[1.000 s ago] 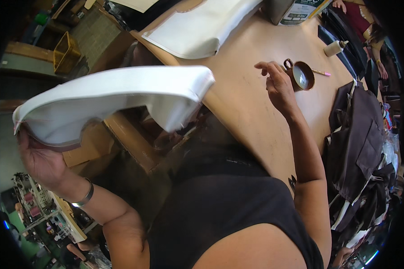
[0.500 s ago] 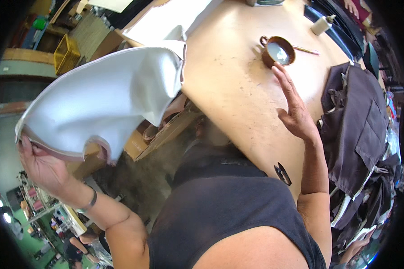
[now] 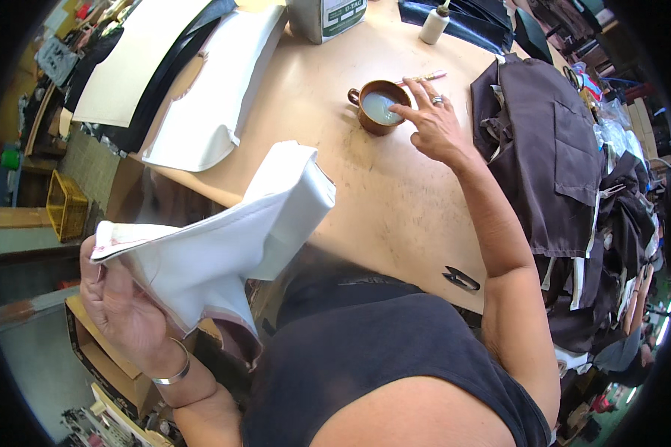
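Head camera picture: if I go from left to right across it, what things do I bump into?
Yellow crate → left hand → white folded piece it holds → brown cup → right hand → dark brown garments.

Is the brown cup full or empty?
Partly full. The brown cup stands upright on the table with pale liquid inside; the right hand has a fingertip at its rim.

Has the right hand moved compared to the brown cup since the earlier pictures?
Yes. The right hand has moved toward the brown cup; its fingertips now reach over the rim into the pale liquid.
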Motion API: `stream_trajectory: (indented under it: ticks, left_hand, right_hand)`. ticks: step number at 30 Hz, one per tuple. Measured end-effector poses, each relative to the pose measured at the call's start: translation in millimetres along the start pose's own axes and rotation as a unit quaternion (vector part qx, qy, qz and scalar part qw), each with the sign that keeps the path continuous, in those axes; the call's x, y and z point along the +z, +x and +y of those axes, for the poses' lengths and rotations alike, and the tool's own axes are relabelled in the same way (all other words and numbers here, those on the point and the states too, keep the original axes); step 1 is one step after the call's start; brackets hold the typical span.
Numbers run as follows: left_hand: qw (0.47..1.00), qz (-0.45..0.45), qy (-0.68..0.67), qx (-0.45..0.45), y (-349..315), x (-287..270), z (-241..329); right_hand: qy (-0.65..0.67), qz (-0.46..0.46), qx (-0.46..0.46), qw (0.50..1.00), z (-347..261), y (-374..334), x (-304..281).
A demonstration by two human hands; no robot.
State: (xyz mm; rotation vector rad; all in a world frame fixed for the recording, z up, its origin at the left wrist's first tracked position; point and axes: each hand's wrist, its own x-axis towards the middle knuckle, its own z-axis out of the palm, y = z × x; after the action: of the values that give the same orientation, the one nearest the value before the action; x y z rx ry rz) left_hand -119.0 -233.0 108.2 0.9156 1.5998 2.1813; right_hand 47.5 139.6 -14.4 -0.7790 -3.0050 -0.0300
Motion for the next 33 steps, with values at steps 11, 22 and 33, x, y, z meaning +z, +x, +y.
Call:
stream_trajectory:
  ticks: [11,22,33]
  left_hand:
    - [0.975,-0.106,-0.013,-0.197,43,51,-26]
    - [0.921,-0.194,-0.127,-0.314,56,77,-44]
    - [0.909,-0.202,-0.151,-0.332,60,79,-47]
  right_hand:
    - [0.063,0.051,0.005,0.997,-9,2,-8]
    - [0.473,0.262,-0.208,0.815,-85,-21,-102]
    - [0.053,0.365,-0.178,0.912,-134,-27,-73]
